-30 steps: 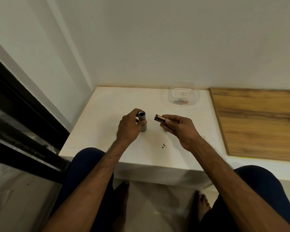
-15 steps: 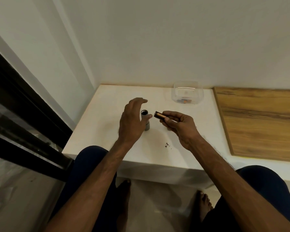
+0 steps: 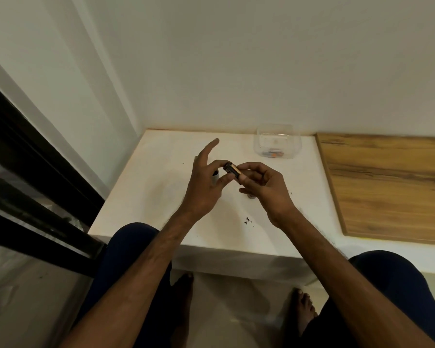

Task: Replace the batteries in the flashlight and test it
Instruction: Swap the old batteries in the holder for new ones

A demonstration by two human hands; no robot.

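Note:
My right hand (image 3: 264,189) grips a black-and-copper battery (image 3: 232,170) by its right end and holds it level above the white table (image 3: 156,192). My left hand (image 3: 204,187) meets it from the left. Its thumb and a bent finger pinch the battery's dark end, and its index finger points up. The grey flashlight tube (image 3: 215,179) stands upright on the table just behind the left fingers, mostly hidden, with its open top showing. A small dark part (image 3: 250,196) lies on the table under my right hand.
A clear plastic tub (image 3: 276,136) with a few batteries (image 3: 273,154) stands at the back by the wall. A wooden board (image 3: 392,187) covers the surface to the right. A black window frame (image 3: 35,187) runs along the left. My knees and bare feet are below the table's front edge.
My left hand let go of the flashlight tube, left it standing, and came across to the battery. My right hand carried the battery a little left and higher.

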